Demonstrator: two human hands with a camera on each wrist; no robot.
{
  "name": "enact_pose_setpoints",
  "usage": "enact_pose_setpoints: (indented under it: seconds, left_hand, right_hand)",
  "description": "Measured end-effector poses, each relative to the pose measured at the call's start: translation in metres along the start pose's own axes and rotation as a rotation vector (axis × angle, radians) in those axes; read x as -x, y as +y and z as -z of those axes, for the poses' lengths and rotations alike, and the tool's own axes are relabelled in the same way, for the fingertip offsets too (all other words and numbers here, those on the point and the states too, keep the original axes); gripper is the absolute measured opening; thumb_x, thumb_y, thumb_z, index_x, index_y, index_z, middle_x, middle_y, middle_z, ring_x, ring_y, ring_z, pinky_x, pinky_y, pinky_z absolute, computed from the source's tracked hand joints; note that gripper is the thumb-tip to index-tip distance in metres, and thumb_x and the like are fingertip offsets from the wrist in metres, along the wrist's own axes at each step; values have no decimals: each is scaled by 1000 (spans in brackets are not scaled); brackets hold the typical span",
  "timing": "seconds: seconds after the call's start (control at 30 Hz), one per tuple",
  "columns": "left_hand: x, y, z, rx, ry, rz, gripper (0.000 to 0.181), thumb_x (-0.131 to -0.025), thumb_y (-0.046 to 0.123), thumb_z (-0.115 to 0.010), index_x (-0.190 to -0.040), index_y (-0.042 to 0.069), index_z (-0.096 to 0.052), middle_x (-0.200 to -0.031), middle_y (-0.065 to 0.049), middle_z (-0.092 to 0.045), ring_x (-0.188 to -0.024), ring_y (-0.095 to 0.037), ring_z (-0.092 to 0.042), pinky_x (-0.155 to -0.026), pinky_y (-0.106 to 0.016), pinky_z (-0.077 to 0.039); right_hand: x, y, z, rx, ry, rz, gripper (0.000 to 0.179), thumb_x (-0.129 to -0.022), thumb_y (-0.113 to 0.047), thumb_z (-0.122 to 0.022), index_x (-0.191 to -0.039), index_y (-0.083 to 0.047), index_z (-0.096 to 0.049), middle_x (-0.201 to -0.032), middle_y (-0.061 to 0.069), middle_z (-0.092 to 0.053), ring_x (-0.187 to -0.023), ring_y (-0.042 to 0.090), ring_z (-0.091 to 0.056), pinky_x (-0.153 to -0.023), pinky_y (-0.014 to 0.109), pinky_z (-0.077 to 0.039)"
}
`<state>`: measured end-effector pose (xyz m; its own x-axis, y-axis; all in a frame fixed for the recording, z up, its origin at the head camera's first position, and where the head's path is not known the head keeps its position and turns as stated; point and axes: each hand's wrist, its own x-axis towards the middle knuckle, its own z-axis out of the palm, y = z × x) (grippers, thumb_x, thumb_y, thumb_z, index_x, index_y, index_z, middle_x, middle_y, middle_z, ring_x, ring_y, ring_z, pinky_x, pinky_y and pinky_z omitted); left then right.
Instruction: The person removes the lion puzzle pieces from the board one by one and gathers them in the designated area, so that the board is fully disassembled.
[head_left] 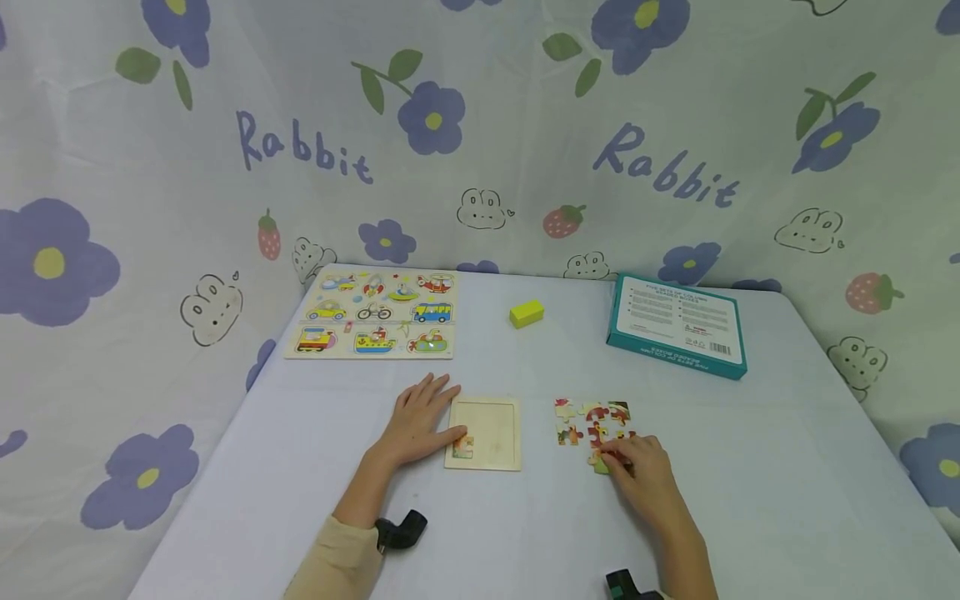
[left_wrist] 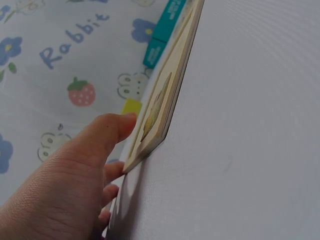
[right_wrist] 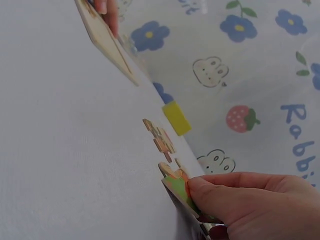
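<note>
My left hand [head_left: 416,425] lies flat-fingered at the left side of a square wooden puzzle tray [head_left: 495,417], its thumb reaching over the rim. One puzzle piece [head_left: 462,447] sits in the tray's lower left corner; the left wrist view shows it lying flat, close to the thumb [left_wrist: 120,127]. To the right of the tray, my right hand [head_left: 648,475] pinches a green and orange jigsaw piece [right_wrist: 179,189] between thumb and fingers. Several loose jigsaw pieces [head_left: 568,435] lie around it on the table, some partly hidden by the hand.
A wooden vehicle puzzle board [head_left: 390,340] lies at the back left. Behind the tray is a yellow block [head_left: 527,313], and a teal box [head_left: 678,327] is at the back right. A patterned curtain [head_left: 510,108] stands behind the white table [head_left: 525,533].
</note>
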<state>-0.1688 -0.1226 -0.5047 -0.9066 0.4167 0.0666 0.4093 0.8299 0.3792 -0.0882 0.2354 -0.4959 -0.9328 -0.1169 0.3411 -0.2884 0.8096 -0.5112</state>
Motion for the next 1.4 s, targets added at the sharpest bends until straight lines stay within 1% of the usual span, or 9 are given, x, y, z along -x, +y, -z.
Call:
enact_pose_setpoints:
  seconds: [0.13, 0.3, 0.5, 0.7, 0.77, 0.87, 1.13, 1.27, 1.4]
  left_hand:
    - [0, 0, 0, 3, 1, 1, 74, -82, 63, -49, -140, 18, -39, -148, -6, -26, -138, -26, -12, -104, -50, -13]
    - [0, 0, 0, 6, 4, 1, 73, -82, 60, -51, -140, 17, -40, -148, -6, -26, -137, -27, -13, -104, -51, -14]
    - [0, 1, 0, 11, 9, -7, 71, -83, 60, -51, -140, 17, -40, -148, -7, -27, -137, -28, -14, -103, -51, -14]
    - [1, -1, -1, 15, 32, -36, 57, -91, 46, -47, -139, 17, -41, -147, -8, -29, -137, -29, -15, -103, -51, -15]
    - [1, -2, -1, 20, 27, -38, 52, -94, 41, -46, -139, 16, -41, -147, -9, -29, -137, -30, -15, -104, -52, -14]
    - [2, -2, -1, 24, 21, -33, 49, -95, 37, -44, -139, 16, -40, -147, -9, -28, -137, -30, -15, -104, -52, -14]
    - [4, -1, -1, 7, 31, -25, 45, -97, 31, -43, -139, 16, -41, -146, -9, -29, -137, -30, -16, -105, -52, -15]
    - [3, -1, -1, 16, 31, -24, 44, -97, 30, -43, -139, 16, -41, -147, -8, -29, -137, -30, -15, -105, -51, -14]
    - [2, -1, -2, 13, 20, -22, 45, -97, 31, -42, -139, 17, -40, -147, -7, -28, -137, -28, -13, -105, -50, -13]
  right_hand:
    - [0, 2, -2, 21, -1, 6, 17, -71, -7, -78, -86, -12, -70, -72, -9, -56, -76, 13, -43, -65, 33, -35]
    - [0, 3, -1, 49, 17, -20, 18, -70, -10, -79, -85, -11, -70, -71, -8, -55, -78, 15, -44, -66, 34, -35]
    - [1, 5, 4, 39, 121, -56, 14, -78, -4, -70, -91, -4, -68, -78, 3, -60, -82, 20, -48, -70, 38, -38]
    - [3, 7, 8, -24, 256, -182, 14, -87, -1, -58, -99, -2, -64, -89, 9, -61, -87, 22, -48, -73, 39, -38]
    - [3, 6, 9, -43, 274, -218, 15, -88, -1, -55, -101, -3, -64, -91, 9, -60, -88, 22, -48, -73, 40, -38]
    - [3, 3, 9, -54, 274, -234, 15, -89, -2, -55, -101, -3, -63, -92, 9, -59, -89, 22, -48, -73, 40, -38]
    - [-3, -6, 4, -46, 286, -132, 15, -84, 3, -60, -97, -1, -65, -88, 9, -61, -85, 19, -49, -70, 30, -38]
    - [-7, -13, -1, -30, 232, -80, 14, -82, 2, -62, -95, -3, -66, -87, 5, -60, -87, 19, -50, -72, 34, -41]
    - [-8, -18, -8, -54, 170, 41, 14, -78, 3, -66, -90, -5, -67, -85, 1, -59, -83, 14, -51, -68, 31, -45]
